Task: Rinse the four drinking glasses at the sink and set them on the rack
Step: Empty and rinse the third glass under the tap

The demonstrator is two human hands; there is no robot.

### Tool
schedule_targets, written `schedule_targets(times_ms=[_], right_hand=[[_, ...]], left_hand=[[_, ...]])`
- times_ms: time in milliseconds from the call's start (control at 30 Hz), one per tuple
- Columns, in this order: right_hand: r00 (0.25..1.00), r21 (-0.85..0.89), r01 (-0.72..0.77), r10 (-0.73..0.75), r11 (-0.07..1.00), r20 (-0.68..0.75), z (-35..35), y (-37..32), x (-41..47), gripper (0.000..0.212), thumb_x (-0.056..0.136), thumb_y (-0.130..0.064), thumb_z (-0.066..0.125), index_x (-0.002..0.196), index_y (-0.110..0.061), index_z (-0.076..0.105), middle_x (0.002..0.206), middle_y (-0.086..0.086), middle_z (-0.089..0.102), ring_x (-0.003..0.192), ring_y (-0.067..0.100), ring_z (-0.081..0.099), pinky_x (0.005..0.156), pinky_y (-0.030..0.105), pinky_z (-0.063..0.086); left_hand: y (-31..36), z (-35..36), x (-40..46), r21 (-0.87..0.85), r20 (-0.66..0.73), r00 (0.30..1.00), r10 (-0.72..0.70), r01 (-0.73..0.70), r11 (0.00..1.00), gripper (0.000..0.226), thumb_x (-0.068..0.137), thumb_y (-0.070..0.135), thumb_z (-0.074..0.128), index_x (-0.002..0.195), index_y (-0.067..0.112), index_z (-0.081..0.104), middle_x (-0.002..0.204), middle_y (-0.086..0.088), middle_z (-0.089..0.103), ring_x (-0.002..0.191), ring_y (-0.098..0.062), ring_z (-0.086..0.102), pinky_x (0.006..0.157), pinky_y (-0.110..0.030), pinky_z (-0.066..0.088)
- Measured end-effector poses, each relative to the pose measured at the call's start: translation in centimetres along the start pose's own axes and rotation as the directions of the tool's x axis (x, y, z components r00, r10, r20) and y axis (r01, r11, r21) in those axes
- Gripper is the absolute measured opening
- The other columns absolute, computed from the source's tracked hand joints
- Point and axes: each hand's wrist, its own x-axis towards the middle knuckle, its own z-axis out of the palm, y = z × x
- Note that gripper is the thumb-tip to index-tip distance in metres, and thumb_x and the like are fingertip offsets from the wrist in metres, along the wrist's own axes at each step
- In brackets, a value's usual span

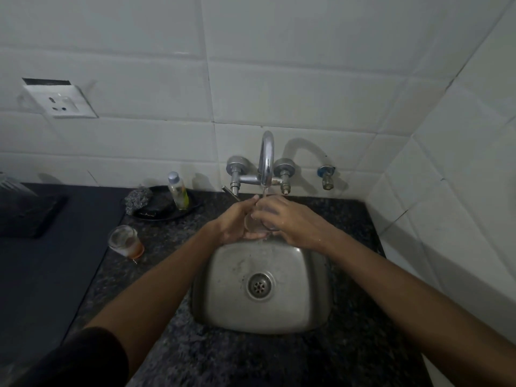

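Both hands — left hand (234, 223), right hand (287, 219) — have their grip wrapped around one glass (258, 224) under the tap (266, 160), over the sink (223, 275), so water drains below; another glass (125, 241) waits on the surface.

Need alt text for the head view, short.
Both hands, left hand and right hand, hold a clear glass under the running tap over a steel sink. Another glass with amber liquid stands on the counter, left.
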Motion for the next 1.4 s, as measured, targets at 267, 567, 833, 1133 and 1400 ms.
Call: schedule_targets(times_ms=[267,567,833,1133,1400], right_hand=[[0.999,-0.061,0.053,-0.053,0.997,-0.002,0.4,0.2,0.1,0.041,0.097,-0.027,0.070,0.134,-0.012,0.060,0.130,0.007,0.062,0.120,0.024,0.058,0.084,0.038,0.058],[0.927,-0.042,0.280,-0.259,0.959,0.271,-0.6,2.5,3.2,0.036,0.100,-0.024,0.039,0.110,-0.019,0.073,0.114,-0.005,0.072,0.104,0.015,0.066,0.079,0.020,0.027],[0.910,-0.170,-0.040,0.106,0.985,0.402,-0.2,1.0,5.1,0.018,0.098,-0.031,0.064,0.105,-0.016,0.072,0.107,0.003,0.071,0.096,0.023,0.069,0.073,0.037,0.058],[0.920,-0.049,-0.045,0.060,0.998,0.387,-0.7,2.0,5.9,0.022,0.097,-0.039,0.065,0.098,-0.019,0.075,0.094,-0.002,0.071,0.084,0.015,0.066,0.065,0.025,0.037],[0.853,-0.399,0.327,-0.086,0.857,0.515,-0.3,2.2,6.0,0.004,0.087,-0.021,0.077,0.084,-0.022,0.076,0.082,-0.005,0.071,0.073,0.017,0.069,0.062,0.029,0.046]], left_hand=[[-1.6,2.1,1.0,-0.426,-0.062,0.997,0.045,-0.067,0.902,0.030,0.102,0.030,0.046,0.104,0.012,0.070,0.091,-0.006,0.066,0.076,-0.018,0.067,0.058,-0.031,0.055],[-0.6,1.4,1.4,-0.235,-0.130,0.986,-0.105,0.072,0.969,0.043,0.104,0.041,0.047,0.104,0.009,0.074,0.092,-0.012,0.077,0.080,-0.025,0.075,0.072,-0.039,0.063],[-1.9,1.8,3.2,-0.473,-0.242,0.965,0.099,-0.207,0.857,0.044,0.097,0.035,0.036,0.094,0.008,0.070,0.090,-0.011,0.063,0.079,-0.024,0.057,0.066,-0.035,0.046],[-2.2,1.8,4.7,-0.494,-0.340,0.940,-0.033,-0.148,0.857,0.032,0.096,0.018,0.039,0.097,0.004,0.067,0.081,-0.010,0.064,0.075,-0.022,0.062,0.066,-0.033,0.048],[-1.4,0.9,4.7,-0.397,-0.228,0.972,-0.059,-0.038,0.917,0.050,0.108,0.030,0.036,0.092,0.007,0.077,0.084,-0.009,0.068,0.077,-0.021,0.066,0.070,-0.037,0.055]])
